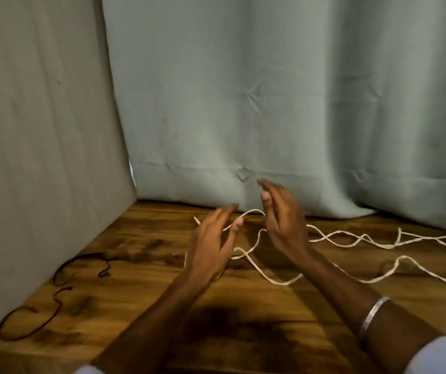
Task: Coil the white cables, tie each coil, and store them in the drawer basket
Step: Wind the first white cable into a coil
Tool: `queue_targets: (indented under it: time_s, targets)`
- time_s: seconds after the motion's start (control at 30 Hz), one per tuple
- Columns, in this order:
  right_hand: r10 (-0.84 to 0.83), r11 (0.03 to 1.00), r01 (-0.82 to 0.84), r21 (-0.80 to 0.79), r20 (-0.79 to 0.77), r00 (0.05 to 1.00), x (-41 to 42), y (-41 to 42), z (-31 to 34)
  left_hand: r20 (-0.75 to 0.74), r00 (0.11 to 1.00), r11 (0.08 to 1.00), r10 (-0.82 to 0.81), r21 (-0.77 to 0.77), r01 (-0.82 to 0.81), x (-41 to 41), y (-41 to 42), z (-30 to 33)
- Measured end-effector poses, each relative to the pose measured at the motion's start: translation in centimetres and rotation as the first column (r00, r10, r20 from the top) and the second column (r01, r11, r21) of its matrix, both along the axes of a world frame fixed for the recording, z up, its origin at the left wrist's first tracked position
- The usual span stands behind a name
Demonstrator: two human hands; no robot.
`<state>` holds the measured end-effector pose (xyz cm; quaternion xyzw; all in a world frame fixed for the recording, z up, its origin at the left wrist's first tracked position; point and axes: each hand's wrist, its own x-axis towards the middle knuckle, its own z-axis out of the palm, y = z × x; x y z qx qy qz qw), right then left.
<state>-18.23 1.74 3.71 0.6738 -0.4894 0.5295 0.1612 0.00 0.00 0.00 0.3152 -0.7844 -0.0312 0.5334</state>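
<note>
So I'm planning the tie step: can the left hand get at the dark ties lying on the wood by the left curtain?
Probably yes. The dark ties lie in the open on the wooden surface, nothing between them and the left hand, though a white cable runs between both hands.

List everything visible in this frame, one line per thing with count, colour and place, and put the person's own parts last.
white cable: count unclear, loose uncoiled strands, white, on the table from centre to the right edge, one stretch raised between the hands
dark cords: two pieces, dark brown or black, on the table at left
table: one, brown wood grain, fills the lower frame
curtain: one, pale green, behind the table
fabric panel: one, grey-beige, along the left side
bracelet: one, silver, on the right wrist
sleeves: two, light-coloured, bottom edge
left hand: fingers loosely extended, cable running by the fingertips
right hand: raised on edge, cable passing behind its fingers
</note>
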Motion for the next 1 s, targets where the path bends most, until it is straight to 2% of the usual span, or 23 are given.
queue_targets:
  time_s: [0.1, 0.13, 0.2, 0.3, 0.37, 0.43, 0.5, 0.53, 0.6, 0.67, 0.73, 0.77, 0.83, 0.9, 0.93, 1.0]
  targets:
    - [0.001, 1.0, -0.001, -0.013, -0.002, 1.0, 0.1, 0.7, -3.3, -0.007, 0.998, 0.988, 0.066, -0.139, -0.066, 0.6, 0.8, -2.1]
    - [-0.022, 0.999, 0.022, 0.033, -0.015, 1.0, 0.3, 0.8, -5.0, -0.008, 0.997, 0.987, 0.077, -0.139, -0.077, 0.8, 1.1, -2.8]
    - [-0.047, 0.992, 0.048, 0.116, -0.011, 0.999, -0.2, 0.4, -6.2, 0.011, 0.997, 0.996, 0.071, -0.048, -0.07, 1.3, 0.5, -2.2]
    - [-0.017, 0.956, 0.002, 0.293, 0.049, 0.999, -0.7, -1.1, -7.4, 0.287, 0.952, 0.99, 0.106, 0.057, -0.128, 1.6, -1.2, -3.8]
    - [0.029, 0.93, -0.045, 0.364, 0.049, 0.998, -0.8, -1.3, -8.1, 0.346, 0.938, 0.997, -0.012, 0.077, -0.015, 1.5, -1.5, -4.6]
    - [0.043, 0.917, -0.069, 0.392, 0.073, 0.996, -0.7, -1.4, -8.1, 0.29, 0.948, 0.985, -0.131, 0.145, 0.092, 1.2, -1.4, -4.5]
    - [0.04, 0.909, -0.091, 0.407, 0.13, 0.991, -0.7, -1.5, -8.0, 0.117, 0.963, 0.933, -0.244, 0.299, 0.2, 0.8, -0.8, -3.9]
    - [0.035, 0.907, -0.092, 0.412, 0.145, 0.989, -0.6, -1.5, -7.9, 0.072, 0.959, 0.915, -0.275, 0.327, 0.237, 0.6, -0.3, -3.6]
    - [0.03, 0.894, -0.092, 0.439, 0.146, 0.989, -0.7, -1.6, -7.9, 0.123, 0.931, 0.913, -0.343, 0.278, 0.299, 0.5, 1.2, -3.1]
    - [0.025, 0.88, -0.084, 0.468, 0.13, 0.991, -0.9, -1.3, -8.0, 0.282, 0.886, 0.927, -0.367, 0.182, 0.327, 0.6, 2.2, -3.1]
    - [0.007, 0.872, -0.075, 0.483, 0.14, 0.99, -1.0, -1.2, -8.1, 0.407, 0.865, 0.955, -0.294, 0.083, 0.286, 0.6, 2.1, -3.4]
    - [0.003, 0.87, -0.086, 0.485, 0.169, 0.986, -0.9, -1.3, -8.2, 0.415, 0.872, 0.965, -0.259, 0.068, 0.254, 0.5, 1.7, -3.6]
    - [-0.005, 0.875, -0.112, 0.47, 0.24, 0.971, -1.0, -1.3, -8.0, 0.328, 0.907, 0.96, -0.263, 0.177, 0.215, 0.2, 1.3, -3.5]
    - [-0.011, 0.891, -0.115, 0.44, 0.274, 0.962, -1.2, -1.3, -7.8, 0.103, 0.939, 0.869, -0.329, 0.421, 0.258, -0.4, 1.0, -2.8]
    - [-0.013, 0.9, -0.111, 0.423, 0.278, 0.96, -1.2, -1.1, -7.6, 0.002, 0.943, 0.823, -0.334, 0.489, 0.291, -0.8, 0.7, -2.3]
    - [0.024, 0.909, -0.151, 0.388, 0.312, 0.95, -1.2, -0.7, -7.0, -0.088, 0.956, 0.833, -0.279, 0.473, 0.287, -1.9, -0.4, -0.8]
